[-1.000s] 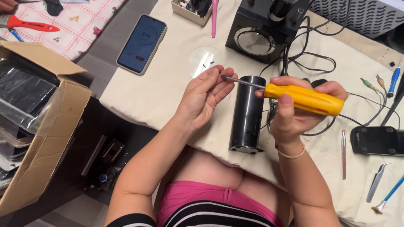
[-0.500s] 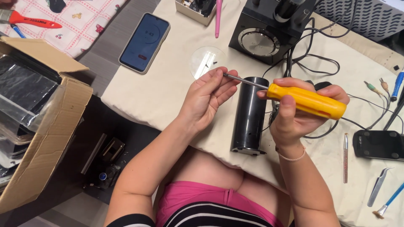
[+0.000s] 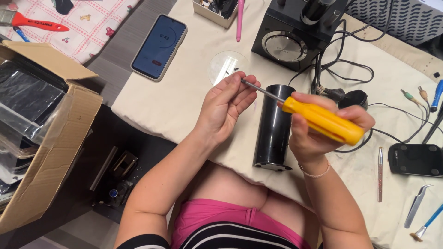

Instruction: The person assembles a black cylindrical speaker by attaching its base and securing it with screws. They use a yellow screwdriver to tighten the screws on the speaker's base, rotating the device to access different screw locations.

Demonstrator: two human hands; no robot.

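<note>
While the right hand (image 3: 323, 131) keeps a closed grip on the yellow screwdriver (image 3: 323, 121), its tip now sits pinched in the left hand (image 3: 228, 108), raised slightly since before, above the black cylinder (image 3: 273, 127) at six o'clock of the black device (image 3: 288, 34).
</note>
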